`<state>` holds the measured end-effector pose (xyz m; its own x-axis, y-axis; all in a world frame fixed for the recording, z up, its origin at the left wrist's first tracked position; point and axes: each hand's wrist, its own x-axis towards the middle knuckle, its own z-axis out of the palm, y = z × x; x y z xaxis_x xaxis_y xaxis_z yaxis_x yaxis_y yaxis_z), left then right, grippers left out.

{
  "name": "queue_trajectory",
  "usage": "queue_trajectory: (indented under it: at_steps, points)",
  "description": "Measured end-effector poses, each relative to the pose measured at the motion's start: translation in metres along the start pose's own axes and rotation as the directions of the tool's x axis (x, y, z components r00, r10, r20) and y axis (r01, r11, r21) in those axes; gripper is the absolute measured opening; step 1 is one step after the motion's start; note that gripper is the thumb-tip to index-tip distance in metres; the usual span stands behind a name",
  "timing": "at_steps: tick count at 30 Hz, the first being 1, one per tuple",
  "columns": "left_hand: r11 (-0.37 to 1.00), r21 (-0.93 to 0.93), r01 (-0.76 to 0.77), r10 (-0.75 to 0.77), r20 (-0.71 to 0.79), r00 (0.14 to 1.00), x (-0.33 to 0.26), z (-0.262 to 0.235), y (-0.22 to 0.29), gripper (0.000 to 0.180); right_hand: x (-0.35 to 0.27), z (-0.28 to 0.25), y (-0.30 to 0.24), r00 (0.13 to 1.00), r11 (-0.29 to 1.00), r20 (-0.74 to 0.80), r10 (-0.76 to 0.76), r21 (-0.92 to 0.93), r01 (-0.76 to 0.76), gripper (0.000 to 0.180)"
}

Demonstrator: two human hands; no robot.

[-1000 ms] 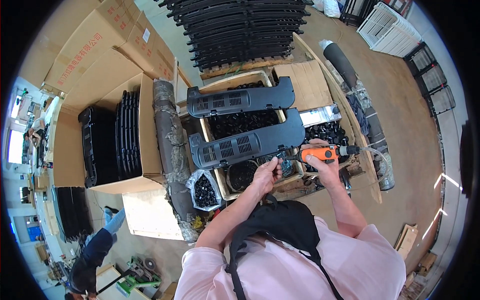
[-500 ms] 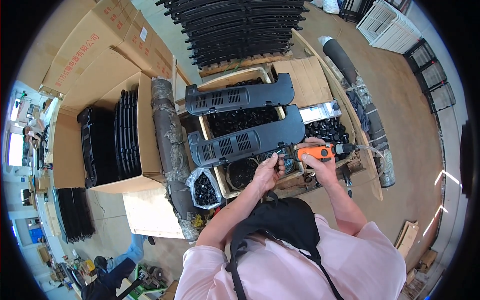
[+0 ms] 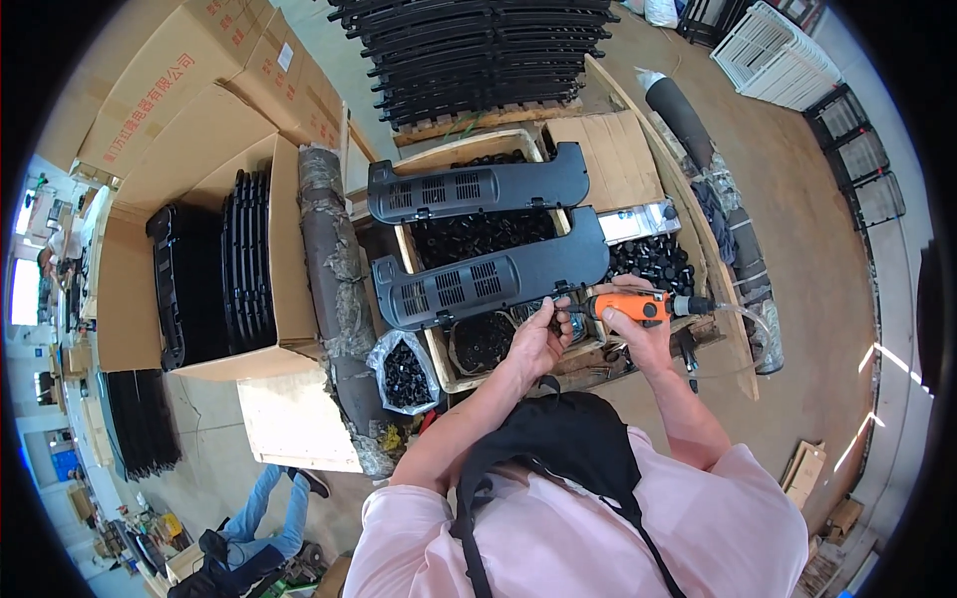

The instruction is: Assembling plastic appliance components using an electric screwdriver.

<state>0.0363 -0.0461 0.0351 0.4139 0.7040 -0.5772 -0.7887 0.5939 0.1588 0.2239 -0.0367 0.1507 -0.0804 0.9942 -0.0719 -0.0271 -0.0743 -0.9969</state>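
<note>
My right hand [image 3: 643,337] is wrapped round an orange pneumatic screwdriver [image 3: 638,306]. A clear hose runs from its dark rear end, and its bit points left. My left hand [image 3: 536,344] is closed in a pinch by the bit's tip, at the near edge of a dark plastic panel [image 3: 533,269]. What the fingertips hold is too small to make out. A second, similar panel [image 3: 478,191] lies beyond the first. Both have slotted vents at left and a raised arm at right, and they rest across a wooden bin [image 3: 407,249] of small black parts.
Left of the bin stand a wrapped roll [image 3: 334,254] and a cardboard box [image 3: 130,289] holding dark panels. A plastic bag of black parts [image 3: 404,374] sits near my left forearm. Stacked black frames [image 3: 483,65] rise behind. Another person's legs [image 3: 269,503] show at lower left.
Both hands and the screwdriver keep almost the same place at the near panel's edge. At lower left, the other person's legs have shifted and spread apart. The view has turned slightly.
</note>
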Motion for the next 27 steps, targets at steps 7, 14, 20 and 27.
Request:
queue_trajectory:
  at_steps: [7,14,20,27]
  points:
    - [0.998,-0.054,0.024,-0.025,-0.013,1.0,0.003,-0.004,-0.002,0.039,0.001,0.004,-0.001,0.999,0.999,0.03,-0.04,-0.034,0.041,0.051]
    - [0.998,0.037,0.057,-0.055,-0.038,0.998,0.001,-0.01,-0.002,0.055,0.012,0.01,0.001,0.996,0.991,0.039,-0.081,-0.101,0.084,0.05]
    - [0.946,0.304,-0.111,0.199,-0.273,0.941,0.011,-0.016,0.008,0.055,0.023,0.016,0.005,0.996,0.986,0.048,-0.072,-0.147,0.078,0.048]
    - [0.92,0.344,-0.189,0.295,-0.288,0.911,0.024,-0.025,0.011,0.048,0.029,0.029,0.005,0.992,0.981,0.104,-0.075,-0.172,0.093,0.047]
